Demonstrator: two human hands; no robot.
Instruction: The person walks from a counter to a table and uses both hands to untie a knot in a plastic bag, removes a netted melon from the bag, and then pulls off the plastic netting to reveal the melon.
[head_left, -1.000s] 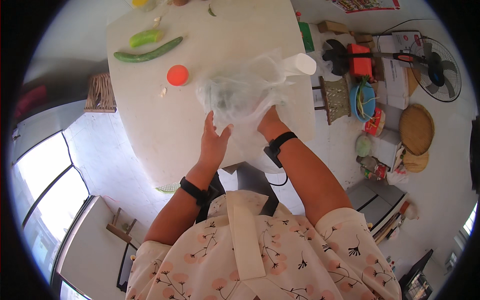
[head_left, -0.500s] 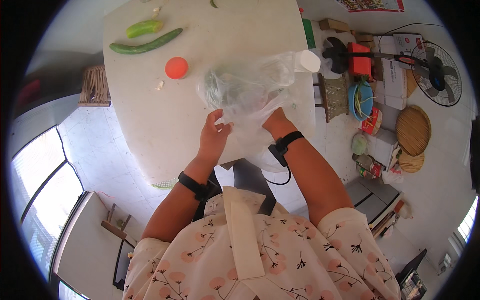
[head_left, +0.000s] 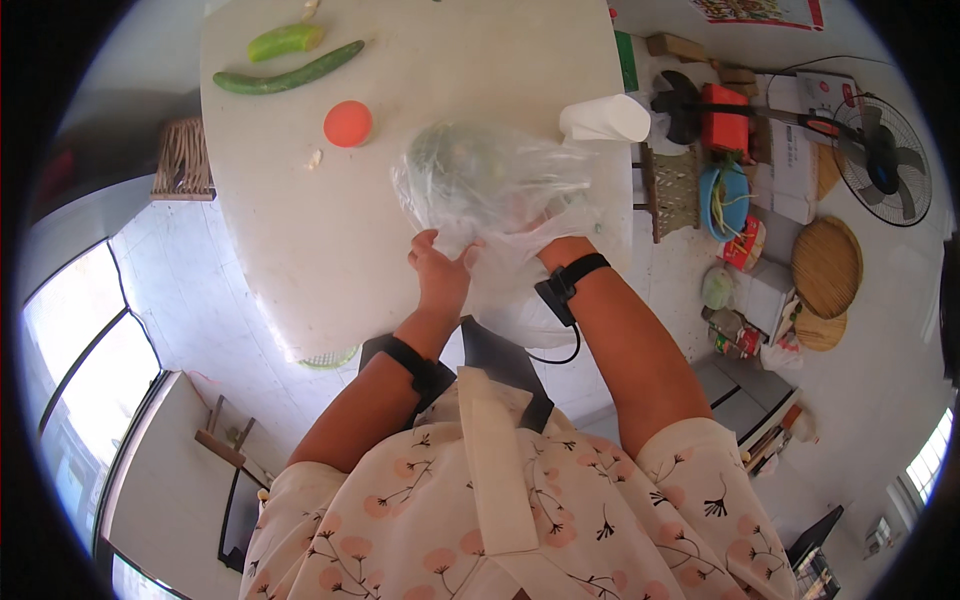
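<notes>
A clear plastic bag (head_left: 500,170) lies bunched on the white table, with something round and green (head_left: 455,160) showing dimly through it. My left hand (head_left: 440,275) is at the bag's near left edge, thumb and fingers closed on the thin film. Beyond the wrist, my right hand (head_left: 562,248) goes under the bag's crumpled right side, so the film hides most of its fingers. A white roll (head_left: 605,118) lies just past the bag on the right. Left of the bag stands a round container with an orange-red lid (head_left: 348,123).
A long green cucumber (head_left: 290,75) and a shorter pale green piece (head_left: 285,42) lie at the table's (head_left: 270,230) far left, with small whitish scraps nearby. Right of the table are a woven stool (head_left: 672,195), a blue basin (head_left: 724,200) and a standing fan (head_left: 880,160).
My left hand has moved right and closed on the bag's edge. The bag has drawn back from the white roll, showing more of it, and the round green thing shows more clearly.
</notes>
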